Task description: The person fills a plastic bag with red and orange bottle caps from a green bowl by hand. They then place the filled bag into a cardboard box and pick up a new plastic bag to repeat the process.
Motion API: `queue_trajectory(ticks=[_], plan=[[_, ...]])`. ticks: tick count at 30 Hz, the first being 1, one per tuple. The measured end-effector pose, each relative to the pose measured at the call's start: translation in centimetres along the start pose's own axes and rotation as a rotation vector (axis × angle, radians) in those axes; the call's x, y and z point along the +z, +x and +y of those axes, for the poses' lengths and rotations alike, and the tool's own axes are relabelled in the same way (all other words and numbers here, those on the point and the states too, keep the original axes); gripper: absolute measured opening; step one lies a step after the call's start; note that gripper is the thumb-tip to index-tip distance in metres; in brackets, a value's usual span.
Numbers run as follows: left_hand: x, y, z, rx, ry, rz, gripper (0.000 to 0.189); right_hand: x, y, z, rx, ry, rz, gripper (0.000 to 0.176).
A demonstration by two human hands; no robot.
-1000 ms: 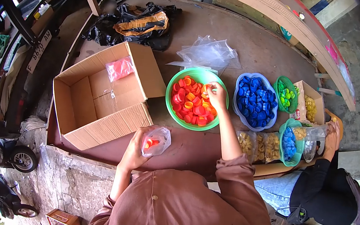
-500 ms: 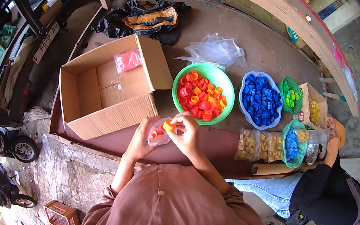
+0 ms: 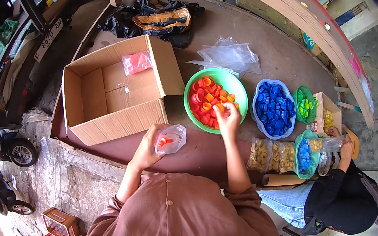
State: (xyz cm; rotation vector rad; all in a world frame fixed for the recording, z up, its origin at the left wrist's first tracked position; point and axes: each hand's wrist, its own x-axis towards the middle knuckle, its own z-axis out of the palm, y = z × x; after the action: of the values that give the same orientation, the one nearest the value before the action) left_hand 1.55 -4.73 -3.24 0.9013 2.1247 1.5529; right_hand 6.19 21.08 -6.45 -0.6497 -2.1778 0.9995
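A clear bag (image 3: pixel 176 136) is held open in the left hand (image 3: pixel 148 148), its near side grasped between thumb and fingers, above the front part of the table (image 3: pixel 198 158). A few red and orange caps (image 3: pixel 163 142) are seen inside the bag. The right hand (image 3: pixel 227 118) is placed over the front right part of a green bowl (image 3: pixel 244 95), which is filled with red and orange bottle tops (image 3: pixel 205 96). An orange top (image 3: pixel 219 107) is met by its bent fingertips; whether it is firmly gripped cannot be told. To the left of the bowl an open cardboard box (image 3: pixel 115 123) is set, with a pink packet (image 3: pixel 136 63) lying inside. Behind the bowl, clear plastic sheets (image 3: pixel 234 55) are laid in a loose heap. To the right, a blue basket (image 3: pixel 269 136) is filled with dark blue caps (image 3: pixel 275 107). Beyond the filled bags (image 3: pixel 260 154) at the table's front edge, a clear pouch (image 3: pixel 334 143) is held by a co-worker's hand (image 3: pixel 346 149)
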Motion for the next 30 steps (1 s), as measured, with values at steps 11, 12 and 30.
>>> queue_trajectory(ticks=[11, 12, 30], plan=[[-0.2, 0.5, -0.2, -0.02, -0.009, -0.018, 0.056, 4.8, 8.0, 1.6, -0.389, -0.306, -0.416, 0.018], [-0.3, 0.5, 0.1, -0.045, -0.018, -0.048, 0.055, 5.7, 8.6, 1.7, -0.524, -0.345, -0.436, 0.019], [-0.2, 0.6, -0.9, -0.033, -0.02, -0.004, 0.059, -0.3, 4.1, 1.3, -0.336, -0.136, -0.146, 0.026]])
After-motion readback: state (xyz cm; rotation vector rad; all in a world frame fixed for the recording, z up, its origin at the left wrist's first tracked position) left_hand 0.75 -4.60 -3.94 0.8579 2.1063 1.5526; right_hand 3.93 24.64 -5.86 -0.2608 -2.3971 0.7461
